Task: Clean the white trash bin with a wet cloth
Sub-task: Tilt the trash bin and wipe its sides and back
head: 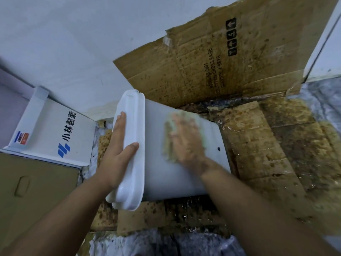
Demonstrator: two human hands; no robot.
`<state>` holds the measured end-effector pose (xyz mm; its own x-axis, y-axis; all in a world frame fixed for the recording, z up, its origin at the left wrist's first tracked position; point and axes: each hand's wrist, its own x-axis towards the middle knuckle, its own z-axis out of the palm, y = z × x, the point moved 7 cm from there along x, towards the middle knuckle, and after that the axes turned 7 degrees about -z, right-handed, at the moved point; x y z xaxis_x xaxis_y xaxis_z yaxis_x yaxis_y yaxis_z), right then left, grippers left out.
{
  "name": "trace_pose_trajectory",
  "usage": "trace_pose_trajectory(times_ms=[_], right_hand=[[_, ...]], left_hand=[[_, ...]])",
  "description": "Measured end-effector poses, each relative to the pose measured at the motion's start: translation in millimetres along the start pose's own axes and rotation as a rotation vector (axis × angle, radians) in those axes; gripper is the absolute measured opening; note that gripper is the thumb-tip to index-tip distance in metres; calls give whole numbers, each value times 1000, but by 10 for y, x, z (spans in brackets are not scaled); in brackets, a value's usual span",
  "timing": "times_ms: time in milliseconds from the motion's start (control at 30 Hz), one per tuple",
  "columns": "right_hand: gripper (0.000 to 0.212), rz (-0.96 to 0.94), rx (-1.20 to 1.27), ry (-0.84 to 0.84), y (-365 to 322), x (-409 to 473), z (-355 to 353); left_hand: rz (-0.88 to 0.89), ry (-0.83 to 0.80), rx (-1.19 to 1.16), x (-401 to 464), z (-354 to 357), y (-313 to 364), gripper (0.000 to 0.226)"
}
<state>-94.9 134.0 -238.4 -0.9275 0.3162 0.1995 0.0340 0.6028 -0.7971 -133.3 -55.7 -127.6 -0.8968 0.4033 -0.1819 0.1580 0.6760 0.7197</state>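
Two hands at work: left hand (pixel 118 145) flat on lid (pixel 129 150), bracing tipped white trash bin (pixel 184 178); right hand (pixel 186 143) presses cloth (pixel 168 137) flat, scrubbing its side

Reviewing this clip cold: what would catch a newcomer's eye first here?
The white trash bin lying tilted at centre, the left hand flat on its lid and the right hand pressing a greenish cloth on its side. Around it, stained, wet cardboard covers the floor.
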Motion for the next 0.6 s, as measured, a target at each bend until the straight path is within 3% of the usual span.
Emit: trace_pose_trajectory(times_ms=[100,167,300,400,467,533,600], right_hand=[[61,-292,112,-136,-929,-94,108],[62,-302,58,-122,-691,-119,59],[61,31,-59,-64,703,-384,-111],[62,307,11,-58,1250,-686,-227],[58,293,-27,5,982,-724,-202],[59,81,-40,31,221,-579,-77],[66,-65,104,-69,-561,-434,75]], left_hand=[[-3,7,-24,14,-16,-35,90],[-21,3,-48,4,-43,-94,91],[-50,-1,-44,-17,-83,-163,90],[-48,-4,-35,-11,-49,-106,89],[-34,-2,-20,-5,-23,-63,88],[-24,2,-16,3,-14,-42,89],[-13,6,-23,18,-6,-19,90]])
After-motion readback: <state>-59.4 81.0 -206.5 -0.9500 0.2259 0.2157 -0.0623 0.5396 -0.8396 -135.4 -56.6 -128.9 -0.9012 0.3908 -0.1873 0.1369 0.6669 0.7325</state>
